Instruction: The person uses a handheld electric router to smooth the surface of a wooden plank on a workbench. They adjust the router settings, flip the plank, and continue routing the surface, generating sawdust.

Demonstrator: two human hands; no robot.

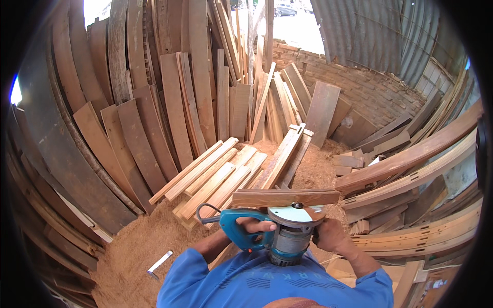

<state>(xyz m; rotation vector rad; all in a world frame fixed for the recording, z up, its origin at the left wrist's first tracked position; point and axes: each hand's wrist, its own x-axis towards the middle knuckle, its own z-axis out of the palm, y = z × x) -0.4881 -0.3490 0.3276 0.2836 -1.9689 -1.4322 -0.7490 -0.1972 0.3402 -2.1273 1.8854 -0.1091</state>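
The person stands with both arms bent and pulled in close to the chest. The left hand (255,225) is wrapped tight around the blue handle of a power tool (280,231). The right hand (328,233) is closed against the other side of the tool, but I cannot tell just what part it grips. The tool has a round grey body and a flat round plate on top. A short brown plank (285,197) lies flat across the top of the tool, sticking out past it on both sides.

There is little room to move. Tall boards (154,92) lean close on the left, and long curved beams (416,169) are stacked close on the right. A pile of pale slats (221,177) lies right in front. Sawdust (138,246) covers the floor, with some open room at the lower left. A small white strip (159,263) lies there. Behind is a brick wall (370,87).
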